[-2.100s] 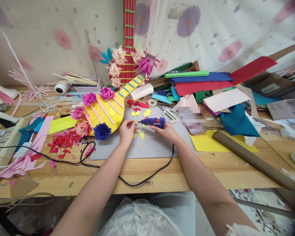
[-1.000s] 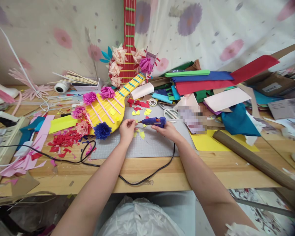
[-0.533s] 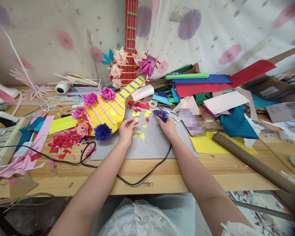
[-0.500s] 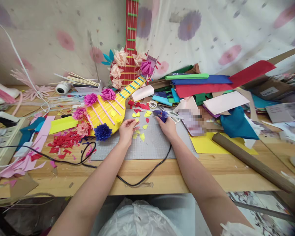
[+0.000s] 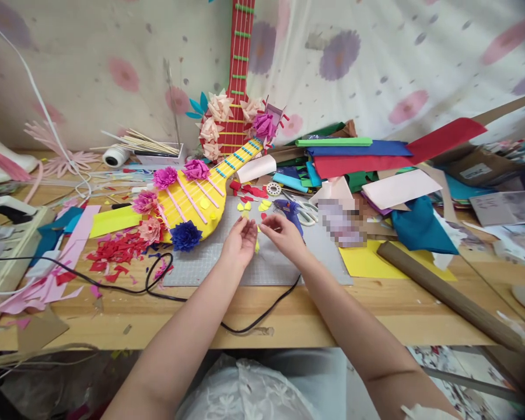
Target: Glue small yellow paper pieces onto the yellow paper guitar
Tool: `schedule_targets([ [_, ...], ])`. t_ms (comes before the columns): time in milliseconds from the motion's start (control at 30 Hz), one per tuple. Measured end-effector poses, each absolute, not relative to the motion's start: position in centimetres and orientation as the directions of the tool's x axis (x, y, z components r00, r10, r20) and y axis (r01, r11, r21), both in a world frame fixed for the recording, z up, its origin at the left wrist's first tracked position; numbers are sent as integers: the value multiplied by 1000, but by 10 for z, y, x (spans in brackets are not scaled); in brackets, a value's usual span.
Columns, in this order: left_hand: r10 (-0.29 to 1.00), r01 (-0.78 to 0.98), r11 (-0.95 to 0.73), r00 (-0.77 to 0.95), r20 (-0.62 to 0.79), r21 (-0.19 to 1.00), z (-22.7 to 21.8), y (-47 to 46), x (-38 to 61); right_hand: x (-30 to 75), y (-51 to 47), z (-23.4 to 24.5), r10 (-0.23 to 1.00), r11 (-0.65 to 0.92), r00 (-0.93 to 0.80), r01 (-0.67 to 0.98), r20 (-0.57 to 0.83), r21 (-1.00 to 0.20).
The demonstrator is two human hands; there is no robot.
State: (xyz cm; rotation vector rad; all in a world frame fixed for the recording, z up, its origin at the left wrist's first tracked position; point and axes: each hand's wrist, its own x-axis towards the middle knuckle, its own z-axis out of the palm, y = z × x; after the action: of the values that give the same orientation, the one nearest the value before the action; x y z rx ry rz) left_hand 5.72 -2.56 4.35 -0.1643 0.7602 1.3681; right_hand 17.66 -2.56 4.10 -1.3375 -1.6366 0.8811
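My left hand (image 5: 240, 244) is over the grey cutting mat (image 5: 210, 268), fingers curled together with a small yellow paper petal (image 5: 245, 214) at the tips. Close beside it, my right hand (image 5: 285, 234) has its thumb and fingers drawn into a pinch; whatever is between them is too small to make out. A blue glue gun (image 5: 291, 211) rests on the mat just behind the right hand, its black cord (image 5: 262, 318) running along the table. More yellow petals (image 5: 265, 205) lie past my fingertips, partly hidden by my hands.
Left of my hands lies a yellow paper-covered lute (image 5: 192, 210) with paper flowers; a red one (image 5: 234, 125) stands behind. Scissors (image 5: 308, 213) and a tape roll (image 5: 273, 188) sit behind the glue gun. A brown roll (image 5: 446, 294) lies right, red scraps (image 5: 116, 251) left.
My right hand has let go of the glue gun, leaving it on the mat, and moved left towards my left hand. My left hand has turned and shifted slightly right.
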Motion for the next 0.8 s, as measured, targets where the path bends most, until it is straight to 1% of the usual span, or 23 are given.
schedule_targets([
  [67, 817, -938, 229, 41, -575, 259, 44, -26, 59, 156, -18, 38, 988, 148, -69, 238, 135, -960],
  [167, 828, -949, 208, 41, -559, 238, 45, -25, 57, 133, -8, 34, 999, 51, -10, 62, 50, -997],
  [267, 834, -951, 178, 10, -552, 252, 43, -23, 52, 119, -6, 35, 1000, 5, 17, -50, 4, -999],
  [333, 839, -950, 168, -3, -544, 264, 42, -22, 48, 113, -6, 35, 999, -6, 34, -80, -9, -997],
  [400, 850, -943, 168, -9, -527, 287, 40, -22, 45, 109, -5, 35, 999, -17, 46, -77, -20, -997],
  [467, 871, -922, 178, -15, -491, 343, 40, -25, 41, 107, -2, 34, 998, -21, 51, -40, -23, -999],
  [533, 890, -875, 194, -33, -455, 444, 43, -31, 36, 106, 2, 35, 999, -11, 49, 9, -11, -1000],
  [600, 901, -802, 179, -99, -422, 570, 51, -37, 27, 108, 9, 38, 1000, -17, 3, 37, -17, -999],
  [633, 907, -760, 147, -152, -393, 633, 56, -40, 21, 109, 13, 40, 999, -31, -42, 50, -33, -998],
  [700, 917, -675, 17, -283, -280, 737, 69, -43, 6, 112, 21, 45, 982, -59, -173, 110, -78, -992],
  [767, 908, -581, -125, -394, -144, 804, 81, -40, -13, 116, 30, 52, 943, -29, -315, 243, -107, -970],
  [800, 894, -520, -189, -442, -73, 833, 86, -38, -24, 117, 34, 56, 918, 27, -383, 328, -107, -944],
])
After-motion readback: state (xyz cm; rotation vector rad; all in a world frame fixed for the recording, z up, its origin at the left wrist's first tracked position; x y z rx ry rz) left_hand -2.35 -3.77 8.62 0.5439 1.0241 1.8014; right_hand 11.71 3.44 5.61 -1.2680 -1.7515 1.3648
